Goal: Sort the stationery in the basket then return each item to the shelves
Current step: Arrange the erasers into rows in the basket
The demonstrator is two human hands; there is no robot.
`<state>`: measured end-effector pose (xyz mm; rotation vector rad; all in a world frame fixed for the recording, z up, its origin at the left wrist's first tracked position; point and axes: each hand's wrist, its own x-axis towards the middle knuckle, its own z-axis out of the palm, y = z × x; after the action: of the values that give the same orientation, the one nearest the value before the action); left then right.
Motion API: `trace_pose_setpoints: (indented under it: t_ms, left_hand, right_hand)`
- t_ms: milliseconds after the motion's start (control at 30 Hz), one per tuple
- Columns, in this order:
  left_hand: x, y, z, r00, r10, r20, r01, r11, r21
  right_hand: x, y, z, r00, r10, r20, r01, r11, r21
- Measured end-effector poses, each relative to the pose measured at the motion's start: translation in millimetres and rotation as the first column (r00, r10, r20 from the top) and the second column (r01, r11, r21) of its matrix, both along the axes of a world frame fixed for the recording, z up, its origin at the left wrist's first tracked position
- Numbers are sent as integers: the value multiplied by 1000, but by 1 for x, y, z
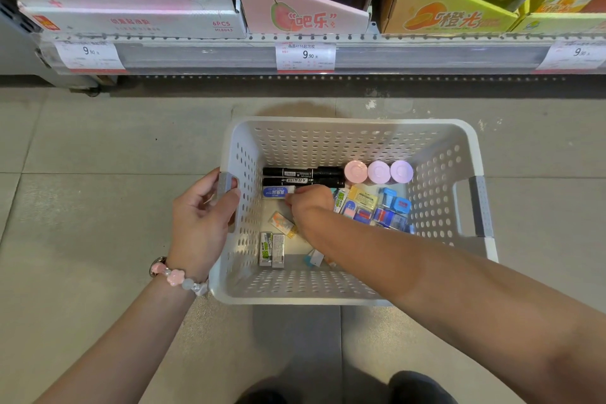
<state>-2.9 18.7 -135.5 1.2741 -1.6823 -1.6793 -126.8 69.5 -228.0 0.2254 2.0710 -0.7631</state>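
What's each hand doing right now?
Left hand: grips the basket handle.
Right hand: pinches the blue-and-white eraser.

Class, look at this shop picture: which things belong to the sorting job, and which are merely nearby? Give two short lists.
Belongs to the job:
white perforated plastic basket
two black marker pens
three round pastel-lidded pots
blue-and-white wrapped eraser, touched by the right hand
left hand, its grip on the basket handle

Merely nearby:
pink cardboard display box
white price tag

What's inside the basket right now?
In the basket: two black markers, three round pastel lids, erasers, small packets. The right hand and forearm cover some items beneath.
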Motion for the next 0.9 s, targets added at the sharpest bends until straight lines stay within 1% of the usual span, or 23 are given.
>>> trace_pose_setpoints:
  t_ms: [100, 167, 200, 233, 267, 333, 367, 433, 500, 533, 567, 600, 633, 667, 700, 733, 767, 800, 900]
  left_hand:
    - [0, 1, 2, 1000, -5, -4, 5, 1000, 3]
    - [-1, 2, 3, 1000, -17, -3, 17, 1000, -5]
    - [-1, 2, 4, 1000, -19, -3, 19, 1000, -8]
    - [0, 2, 4, 1000, -18, -5, 18, 1000, -9]
    - [0, 2, 4, 1000, -16, -9, 16, 1000, -8]
    - [1, 2, 4, 1000, -13, -12, 13, 1000, -3]
    - [1, 2, 4, 1000, -13, -11, 13, 1000, -2]
    - [0, 2, 4, 1000, -12, -8, 12, 1000, 3]
    - [0, 2, 3, 1000, -10, 0, 10, 1000, 5]
    - [0, 1, 3, 1000, -9, 4, 9, 1000, 5]
    - [1, 1, 3, 1000, -10, 7, 10, 1000, 4]
    - [1, 1, 3, 1000, -12, 7, 12, 1000, 2]
    - [2, 0, 2, 1000, -11, 7, 11, 1000, 1]
    - [2, 0, 2, 1000, -10, 5, 10, 1000, 4]
    - [2, 0, 2, 1000, -10, 2, 10, 1000, 6]
    - [1, 0, 1, 1000, -8, -5, 8, 1000, 9]
    - [1, 0, 1, 1000, -4, -14, 5, 1000, 11]
    - [1, 0, 1, 1000, -1, -21, 2, 1000, 12]
    - [1, 0, 0, 1000, -4, -27, 4, 1000, 17]
  right_hand:
    - [-3, 3, 5, 1000, 12, -1, -12, 1000, -17]
    - [-7, 7, 12, 996, 89, 18, -88, 996, -34]
    - [-9, 8, 23, 986, 164, 12, -164, 986, -4]
    - [-9, 10, 27, 958, 288, -12, -287, 957, 34]
    - [-11, 11, 28, 938, 347, 3, -347, 937, 46]
    - [-11, 15, 18, 937, 348, 40, -348, 937, -16]
    - [-11, 17, 15, 932, 361, 29, -359, 932, -56]
    - [-10, 22, 16, 936, 349, 55, -342, 933, -111]
    - [-13, 29, 20, 927, 372, 38, -363, 921, -143]
    - [-17, 35, 26, 905, 425, 19, -417, 895, -159]
    - [-24, 42, 31, 858, 513, -20, -509, 845, -163]
    - [-32, 50, 41, 769, 637, -56, -639, 760, -119]
    - [-42, 59, 48, 629, 771, -104, -776, 630, -26]
    - [-53, 67, 54, 468, 872, -145, -872, 482, 85]
    - [-64, 74, 62, 332, 931, -154, -914, 358, 191]
    - [-74, 81, 67, 222, 966, -129, -927, 250, 281]
    - [-83, 85, 71, 138, 987, -85, -926, 159, 343]
    - [-92, 90, 75, 75, 997, -28, -923, 80, 376]
    - [-110, 98, 80, -16, 998, 64, -933, -38, 358]
